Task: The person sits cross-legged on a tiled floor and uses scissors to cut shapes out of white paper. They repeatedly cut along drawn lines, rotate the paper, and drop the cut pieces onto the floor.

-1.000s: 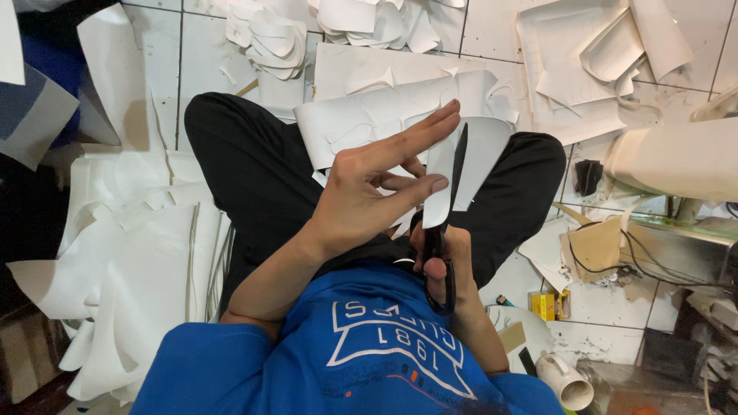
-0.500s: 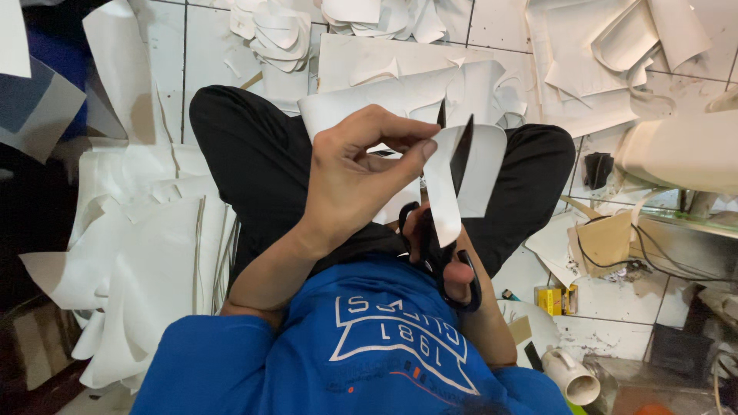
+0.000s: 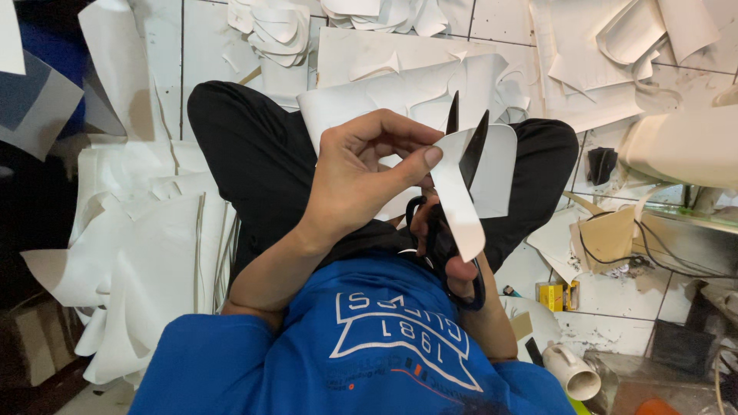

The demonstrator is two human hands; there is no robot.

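Head view, looking straight down over a blue printed shirt (image 3: 369,346) and crossed legs in black trousers (image 3: 254,161). The left hand (image 3: 361,180) sits highest and centre, thumb and forefinger pinched on the upper end of a narrow white strip of stiff sheet material (image 3: 460,204), the other fingers curled in behind. The strip runs on a slant, its long axis going from the pinch at upper left down to a rounded free end at lower right, and that free end hangs over the right hand (image 3: 446,253).

The right hand is lower and closer to the body, fingers threaded through the loops of a pair of black-handled scissors (image 3: 455,230). Blades point up and away from the person, parted in a narrow V, and the strip's top edge sits right in that V. So the blades run nearly along the strip, not across it. A wider white rounded panel (image 3: 496,173) lies just behind the blades, on the right knee.

White offcuts (image 3: 146,253) litter the tiled floor (image 3: 600,307) on both sides.
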